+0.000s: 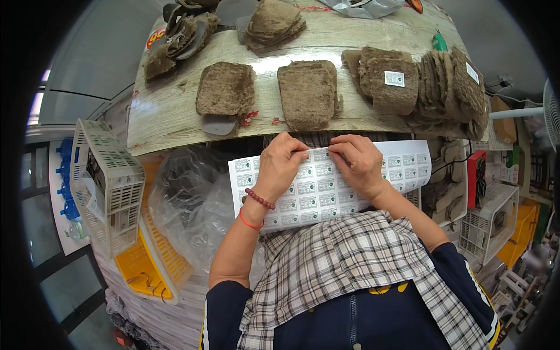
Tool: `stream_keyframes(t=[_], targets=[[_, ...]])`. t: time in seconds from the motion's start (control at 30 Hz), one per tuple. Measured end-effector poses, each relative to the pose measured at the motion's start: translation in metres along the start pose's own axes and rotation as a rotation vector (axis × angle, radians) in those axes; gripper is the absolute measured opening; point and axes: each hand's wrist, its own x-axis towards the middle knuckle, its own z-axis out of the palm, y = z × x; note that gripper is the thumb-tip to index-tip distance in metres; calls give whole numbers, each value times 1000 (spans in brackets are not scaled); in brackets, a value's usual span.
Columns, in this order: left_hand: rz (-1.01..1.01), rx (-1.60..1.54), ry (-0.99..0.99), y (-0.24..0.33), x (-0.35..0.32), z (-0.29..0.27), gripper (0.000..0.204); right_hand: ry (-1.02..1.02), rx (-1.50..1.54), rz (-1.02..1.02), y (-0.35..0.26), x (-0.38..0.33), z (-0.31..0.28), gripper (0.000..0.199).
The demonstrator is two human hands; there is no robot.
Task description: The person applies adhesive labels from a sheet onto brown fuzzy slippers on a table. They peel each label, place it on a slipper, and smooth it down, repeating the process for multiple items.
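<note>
A white sheet of small printed labels (pixel 315 201) lies across my lap, just below the table's near edge. With thumb and fingers pinched together, my left hand (pixel 282 162) grips its top edge left of the middle. Close by on the right, my right hand (pixel 357 163) pinches the same edge. On the table ahead, two brown fuzzy pads lie apart: a left pad (pixel 224 90) with a grey piece under it, and a middle pad (pixel 306 93). To their right, a stack of pads (pixel 391 96) carries a label (pixel 394 79) on top, and a labelled row of pads (pixel 446 87) leans beside it.
More pads (pixel 271 26) and a loose pile (pixel 184 35) sit at the table's far left. A green bottle (pixel 439 41) stands at the right. Clear plastic bags (pixel 192 198), a white crate (pixel 111 186) and a yellow basket (pixel 146 268) are left of me; another crate (pixel 490 224) is right.
</note>
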Motion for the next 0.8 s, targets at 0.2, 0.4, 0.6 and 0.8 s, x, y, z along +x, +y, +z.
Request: stream_keyframes(t=[0.2,0.4,0.6,0.8], targets=[[0,-10,0,0,3,0,8,23,41,-217,2,-3,-2,21],[135,181,110,16,3,0,2,101,577,300,1,21,-6,10],[339,309,152,23,18,1,3,-80,709,518,26,101,3,9],[355,307,124,18,25,3,4,-224,513,582,42,117,27,9]])
